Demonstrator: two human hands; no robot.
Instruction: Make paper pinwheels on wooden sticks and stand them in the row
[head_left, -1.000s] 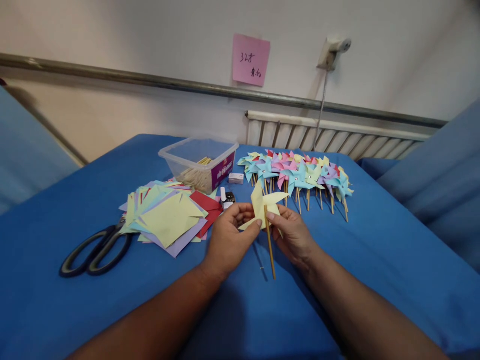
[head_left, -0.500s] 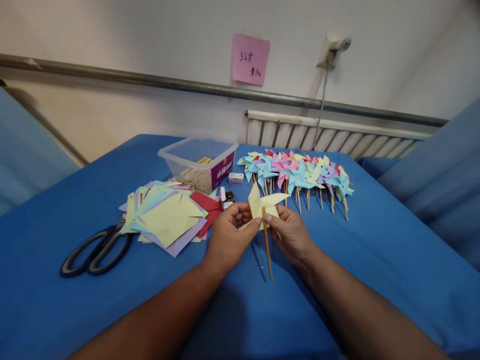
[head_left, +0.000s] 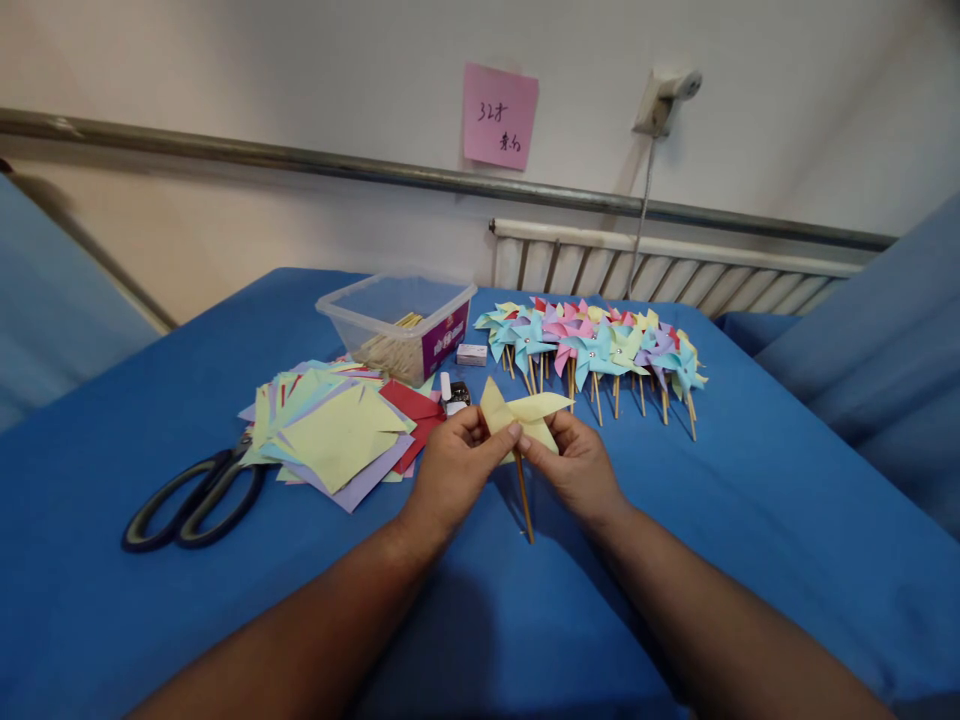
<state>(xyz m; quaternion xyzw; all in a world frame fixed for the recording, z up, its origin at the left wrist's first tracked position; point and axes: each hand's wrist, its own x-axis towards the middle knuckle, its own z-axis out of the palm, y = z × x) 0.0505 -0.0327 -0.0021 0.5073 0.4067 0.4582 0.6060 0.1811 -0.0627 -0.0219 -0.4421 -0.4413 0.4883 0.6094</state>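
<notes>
Between both hands is a pale yellow paper pinwheel [head_left: 531, 412] with a thin wooden stick [head_left: 524, 500] slanting down from its middle. My left hand [head_left: 457, 465] pinches the paper from the left, its thumb pressed near the centre. From the other side my right hand [head_left: 574, 460] grips the paper, thumb beside the stick's top. The stick's upper end is hidden by the thumbs and paper. Just beyond my left hand lies a small open box [head_left: 456, 395] of tiny dark pieces, with a small white box [head_left: 472, 355] behind it.
Left of my hands spreads a pile of coloured paper squares [head_left: 345, 440], beside black-handled scissors [head_left: 199, 500]. A clear plastic tub [head_left: 397, 330] of wooden sticks stands behind. Several finished pinwheels [head_left: 592, 350] lie at the back right of the blue-covered table [head_left: 750, 500].
The stick's top, which showed in front of the paper, is now covered by my thumbs. The pinwheel has shifted slightly left, and its stick's lower end has moved left and up.
</notes>
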